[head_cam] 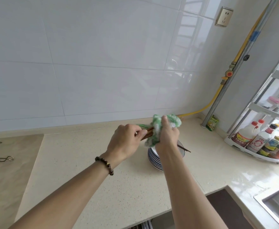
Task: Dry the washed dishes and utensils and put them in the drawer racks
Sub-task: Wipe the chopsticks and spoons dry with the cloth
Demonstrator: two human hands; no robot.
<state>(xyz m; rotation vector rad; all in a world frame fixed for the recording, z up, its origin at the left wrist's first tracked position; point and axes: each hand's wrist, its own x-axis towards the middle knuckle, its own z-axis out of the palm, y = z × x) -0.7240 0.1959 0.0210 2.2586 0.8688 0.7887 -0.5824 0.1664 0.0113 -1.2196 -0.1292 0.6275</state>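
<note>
Chopsticks [148, 133], a dark brown bundle, are pinched at one end by the left hand [127, 139] and wrapped partway along in a green-and-white cloth [158, 129] that the right hand [167, 136] squeezes shut around them, both hands above the counter. Their far tips seem to poke out past the right wrist, over a stack of blue-rimmed plates [153, 158] on the speckled countertop [89, 176]. Well apart to the right stands a white rack [244, 152] of sauce bottles [259, 139].
</note>
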